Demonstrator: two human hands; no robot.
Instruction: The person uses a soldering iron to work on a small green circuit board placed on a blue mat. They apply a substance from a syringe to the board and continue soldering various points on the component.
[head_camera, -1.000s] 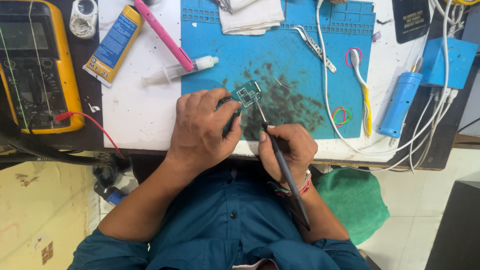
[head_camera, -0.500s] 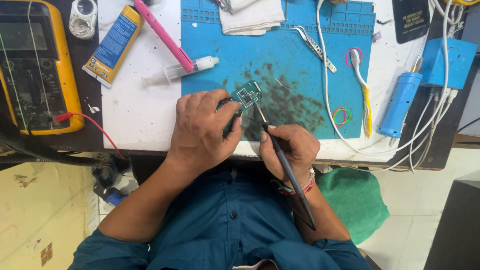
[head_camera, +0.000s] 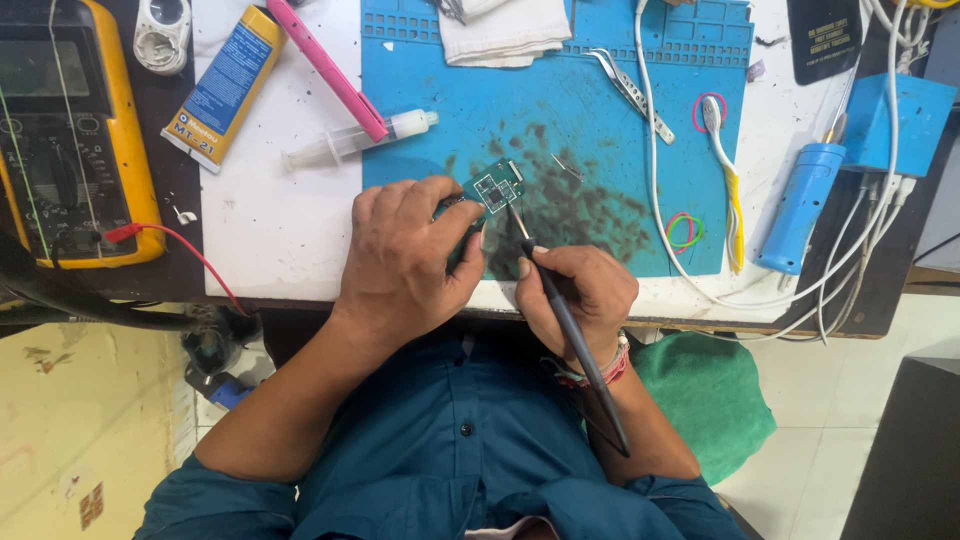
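My left hand (head_camera: 405, 255) presses a small green circuit board (head_camera: 494, 187) down onto the stained blue work mat (head_camera: 590, 120), fingers lying over the board's left part. My right hand (head_camera: 580, 290) grips a black soldering iron (head_camera: 565, 320) like a pen, its handle running back over my wrist. The iron's thin tip touches the board's lower right edge. Most of the board's left half is hidden under my fingers.
A yellow multimeter (head_camera: 60, 130) with a red lead sits far left. A yellow and blue tube (head_camera: 225, 85), pink tool (head_camera: 325, 65), syringe (head_camera: 355, 140), folded white cloth (head_camera: 505, 30), metal tweezers (head_camera: 630, 90), rubber bands (head_camera: 685, 230), and blue tool with cables (head_camera: 800, 205) surround the mat.
The iron's tip has shifted slightly along the board's edge. Both hands otherwise stay in place.
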